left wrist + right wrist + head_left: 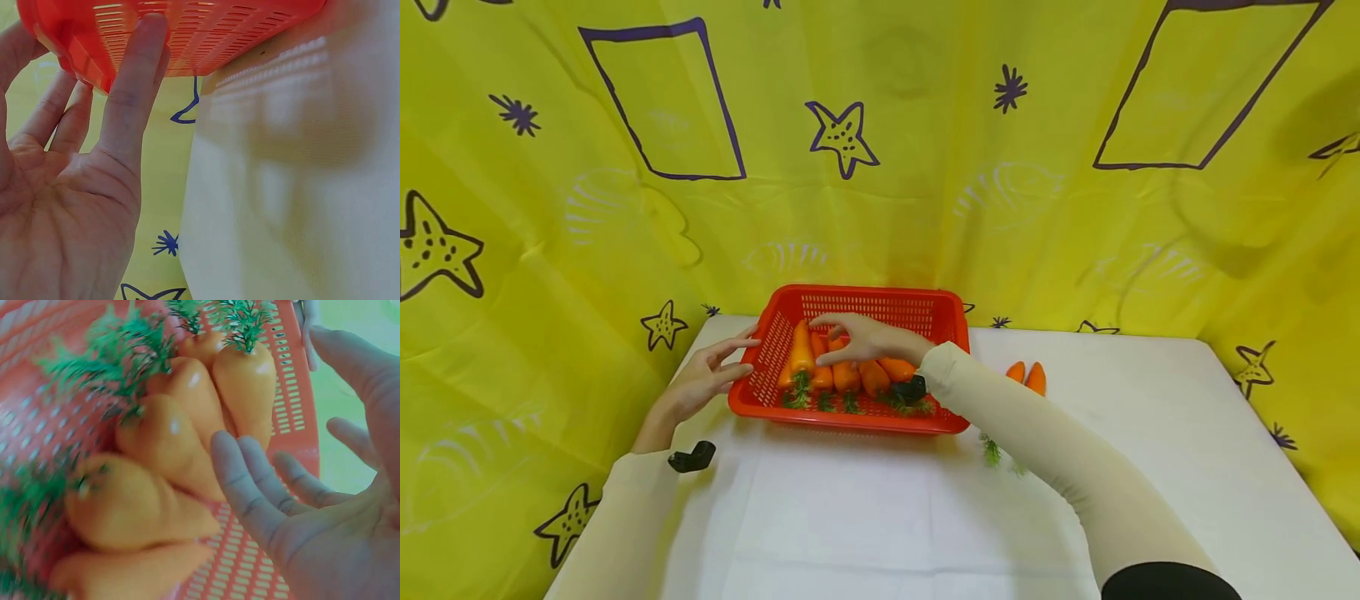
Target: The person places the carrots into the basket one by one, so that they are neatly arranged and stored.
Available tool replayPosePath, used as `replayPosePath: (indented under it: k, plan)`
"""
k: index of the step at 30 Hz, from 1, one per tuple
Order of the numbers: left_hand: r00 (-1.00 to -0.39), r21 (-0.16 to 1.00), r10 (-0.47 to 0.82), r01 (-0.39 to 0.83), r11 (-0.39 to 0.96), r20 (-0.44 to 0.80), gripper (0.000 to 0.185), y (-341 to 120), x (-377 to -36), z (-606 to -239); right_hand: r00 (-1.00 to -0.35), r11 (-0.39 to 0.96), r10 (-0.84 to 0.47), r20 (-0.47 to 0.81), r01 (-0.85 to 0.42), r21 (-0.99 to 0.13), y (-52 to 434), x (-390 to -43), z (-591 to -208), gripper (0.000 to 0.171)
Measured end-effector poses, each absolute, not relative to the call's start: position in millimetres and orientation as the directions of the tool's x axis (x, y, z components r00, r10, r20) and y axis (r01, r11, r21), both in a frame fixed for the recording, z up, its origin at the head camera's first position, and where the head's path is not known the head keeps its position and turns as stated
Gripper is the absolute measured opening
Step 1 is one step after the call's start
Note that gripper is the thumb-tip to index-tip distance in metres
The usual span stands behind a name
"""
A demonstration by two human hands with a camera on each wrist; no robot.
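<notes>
A red slatted basket (pixel 940 321) stands at the back middle of the white table and holds several orange carrots (pixel 802 350) with green tops. My left hand (pixel 718 373) rests its straight fingers (pixel 147 44) against the basket's (pixel 219 31) left outer wall. My right hand (pixel 853 337) hovers inside the basket with its fingers spread just above the carrots. In the right wrist view that hand (pixel 325 512) is open, and its fingertips lie close to the carrots (pixel 169 444) without gripping any; the basket's (pixel 294 412) floor shows beneath.
Two more carrots (pixel 1028 377) lie on the table (pixel 880 517) just right of the basket, partly behind my right sleeve (pixel 1045 450). A yellow patterned curtain (pixel 880 167) closes in the back and both sides.
</notes>
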State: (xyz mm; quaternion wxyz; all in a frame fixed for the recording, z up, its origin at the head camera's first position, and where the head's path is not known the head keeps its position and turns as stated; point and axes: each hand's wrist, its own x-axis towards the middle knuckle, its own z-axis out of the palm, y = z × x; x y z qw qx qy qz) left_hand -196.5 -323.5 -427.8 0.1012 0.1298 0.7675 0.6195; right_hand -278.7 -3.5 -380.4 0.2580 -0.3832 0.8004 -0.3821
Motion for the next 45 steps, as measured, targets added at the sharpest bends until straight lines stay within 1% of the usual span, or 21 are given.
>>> replayPosePath:
  k: [5,12,18,23,28,34,39,45]
  plan:
    - [-0.945,0.978,0.327,0.077,0.193,0.01,0.049,-324,-196,-429,-0.591,0.433,-0.804,-0.063,-0.509,-0.744,23,-272,-375,0.073]
    - [-0.947,0.977,0.321,0.078,0.199,0.01,0.049,-324,-198,-431,-0.638,0.446,-0.77,0.016,-0.556,-0.701,70,-257,-362,0.075]
    - [-0.949,0.975,0.315,0.081,0.205,0.013,0.049,-325,-198,-430,-0.674,0.431,-0.736,0.058,-0.534,-0.727,119,-243,-350,0.075]
    - [-0.947,0.974,0.321,0.089,0.211,0.017,0.05,-324,-197,-429,-0.726,0.444,-0.684,0.069,-0.49,-0.75,164,-230,-347,0.074]
    - [-0.946,0.976,0.325,0.09,0.199,0.021,0.05,-323,-196,-428,-0.784,0.48,-0.617,0.064,-0.44,-0.759,212,-214,-351,0.075]
    - [-0.94,0.977,0.339,0.099,0.188,0.03,0.05,-323,-196,-429,-0.818,0.482,-0.561,0.128,-0.448,-0.753,262,-191,-362,0.073]
    - [-0.938,0.977,0.343,0.109,0.181,0.041,0.048,-324,-196,-430,-0.84,0.507,-0.514,0.173,-0.46,-0.729,290,-172,-372,0.073]
    - [-0.94,0.974,0.34,0.114,0.194,0.042,0.048,-324,-197,-432,-0.858,0.505,-0.474,0.196,-0.447,-0.738,306,-160,-375,0.074]
